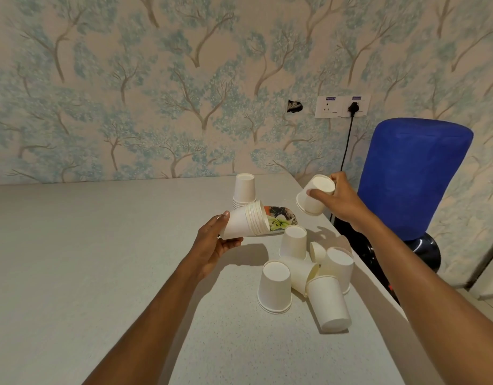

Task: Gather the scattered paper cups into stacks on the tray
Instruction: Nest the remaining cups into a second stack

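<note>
My left hand (215, 243) grips a stack of nested white paper cups (245, 220), held sideways above the table with the rims pointing right. My right hand (341, 201) holds a single white paper cup (313, 198) in the air, base towards me. Behind the held stack lies a flower-patterned tray (282, 216), with an upside-down stack of cups (244, 190) standing at its far end. Several loose white cups (309, 273) are scattered near the table's right edge, some upside down, some on their sides.
The grey speckled table (100, 259) meets a tree-patterned wall at the back. A blue-covered water dispenser bottle (412, 176) stands just past the table's right edge. A wall socket with a black cable (348, 140) is above it.
</note>
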Demonstrator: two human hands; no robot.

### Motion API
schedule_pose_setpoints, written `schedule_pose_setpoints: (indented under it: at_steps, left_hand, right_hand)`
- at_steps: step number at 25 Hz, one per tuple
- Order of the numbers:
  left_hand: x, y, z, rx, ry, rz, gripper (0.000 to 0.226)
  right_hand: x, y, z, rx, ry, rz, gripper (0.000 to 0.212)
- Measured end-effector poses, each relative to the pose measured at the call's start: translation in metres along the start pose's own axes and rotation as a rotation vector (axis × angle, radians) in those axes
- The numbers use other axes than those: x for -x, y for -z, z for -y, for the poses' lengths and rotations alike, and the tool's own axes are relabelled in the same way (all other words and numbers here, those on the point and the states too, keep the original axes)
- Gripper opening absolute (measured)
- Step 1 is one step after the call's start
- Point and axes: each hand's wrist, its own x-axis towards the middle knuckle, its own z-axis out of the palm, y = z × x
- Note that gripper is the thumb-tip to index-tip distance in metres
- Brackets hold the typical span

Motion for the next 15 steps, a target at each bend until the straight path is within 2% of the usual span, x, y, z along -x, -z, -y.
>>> schedule_pose_setpoints:
  at_steps: [2, 4, 9, 12, 15]
  left_hand:
    - [-0.002, -0.004, -0.001, 0.008, -0.009, 0.013, 0.029]
    - [-0.002, -0.007, -0.003, 0.004, -0.013, 0.025, 0.030]
    - [-0.004, -0.008, -0.011, -0.020, -0.026, 0.019, 0.027]
    - [-0.007, -0.007, -0.014, -0.036, -0.039, 0.017, 0.032]
    - [-0.011, -0.008, -0.012, -0.088, -0.050, 0.011, 0.031]
  right_hand:
    - [0.003, -0.004, 0.017, -0.060, -0.002, 0.046, 0.059]
    - [0.008, -0.010, 0.028, -0.010, 0.014, 0.129, 0.061]
    - [0.017, -0.031, 0.036, 0.466, 0.242, 0.316, 0.070]
    - [0.021, -0.044, 0.043, 0.757, 0.351, 0.338, 0.069]
    - [0.024, -0.058, 0.050, 0.869, 0.409, 0.336, 0.068]
